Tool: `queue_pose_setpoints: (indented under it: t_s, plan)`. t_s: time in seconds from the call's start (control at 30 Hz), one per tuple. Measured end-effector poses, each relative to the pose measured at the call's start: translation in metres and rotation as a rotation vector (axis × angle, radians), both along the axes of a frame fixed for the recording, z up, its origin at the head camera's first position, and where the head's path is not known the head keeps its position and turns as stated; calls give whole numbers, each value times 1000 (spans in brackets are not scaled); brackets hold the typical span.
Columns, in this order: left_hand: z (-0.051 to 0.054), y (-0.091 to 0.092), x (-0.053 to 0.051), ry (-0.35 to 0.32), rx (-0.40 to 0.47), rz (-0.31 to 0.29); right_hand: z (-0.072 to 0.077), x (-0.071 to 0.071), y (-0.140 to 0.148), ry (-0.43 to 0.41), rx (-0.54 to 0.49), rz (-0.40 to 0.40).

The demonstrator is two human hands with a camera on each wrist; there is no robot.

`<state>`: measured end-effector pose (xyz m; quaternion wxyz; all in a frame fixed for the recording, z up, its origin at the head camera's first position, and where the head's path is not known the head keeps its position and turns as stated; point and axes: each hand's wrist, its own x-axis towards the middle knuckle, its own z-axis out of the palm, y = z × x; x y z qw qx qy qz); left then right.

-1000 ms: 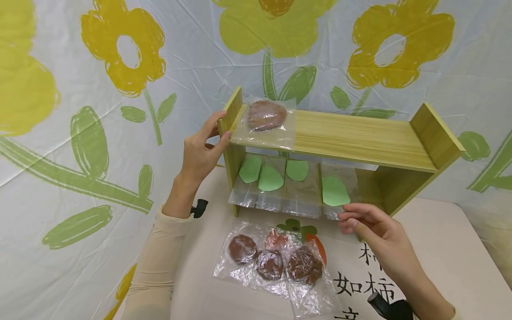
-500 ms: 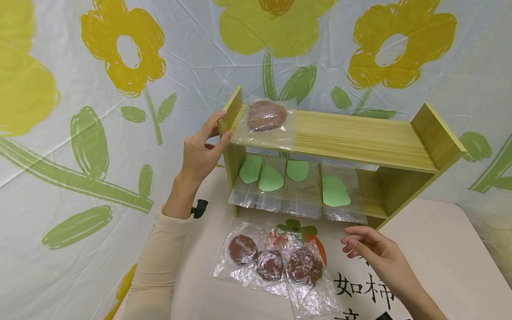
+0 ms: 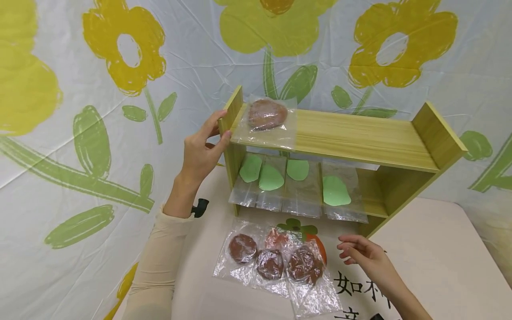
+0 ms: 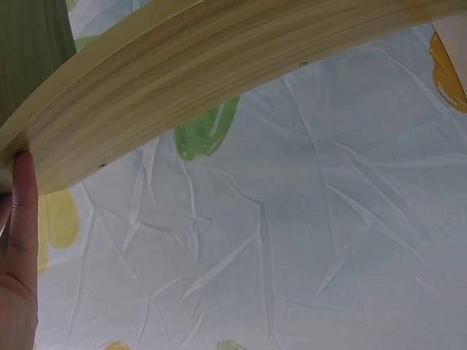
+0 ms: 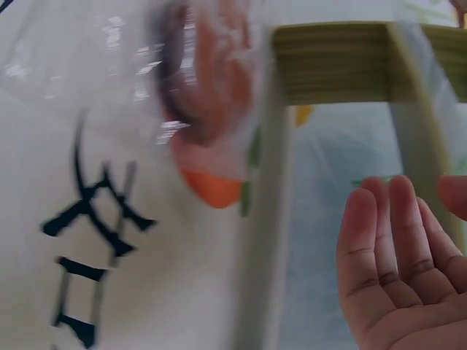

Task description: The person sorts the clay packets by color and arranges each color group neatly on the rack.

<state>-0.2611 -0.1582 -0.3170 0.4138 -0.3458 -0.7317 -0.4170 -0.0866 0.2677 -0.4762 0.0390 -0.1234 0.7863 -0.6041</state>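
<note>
My left hand (image 3: pixel 202 146) grips the left side panel of a small two-tier wooden shelf (image 3: pixel 352 133), thumb at its front edge. In the left wrist view, a finger (image 4: pixel 24 219) touches the wood. A clear bag with a reddish-brown oval piece (image 3: pixel 267 114) lies on the top board's left end. Several clear packets with green leaf-shaped pieces (image 3: pixel 271 178) lie side by side on the lower board. My right hand (image 3: pixel 366 258) holds nothing; its fingers are loosely bent, over the table in front of the shelf. Left of it lie clear bags with brown, round, flat pieces (image 3: pixel 305 265).
A pale table (image 3: pixel 432 249) bears a printed orange fruit with green leaves (image 3: pixel 298 226) and black characters (image 3: pixel 348 284). Behind the shelf hangs a white cloth with yellow flowers (image 3: pixel 402 44). The shelf's right panel (image 3: pixel 438 135) rises above the top board.
My right hand has let go of the rightmost packet on the lower board and drawn back toward the table's front. The left hand has stayed on the shelf's side panel.
</note>
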Motion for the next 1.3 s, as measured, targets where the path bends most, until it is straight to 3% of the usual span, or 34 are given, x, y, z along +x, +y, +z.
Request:
queue_pose_setpoints:
  t_s: [0.27, 0.67, 1.07, 1.3]
  plan:
    - [-1, 1, 0, -14, 15, -3, -30, -7, -2, -179, 14, -52]
    - [-2, 0, 1, -26, 18, -3, -47, -11, -4, -321, 57, 56]
    - [-2, 1, 0, -29, 18, 8, -53, -13, -5, -353, 103, 80]
    - [0, 1, 0, -4, 11, -3, -54, -16, -10, -305, 206, 76]
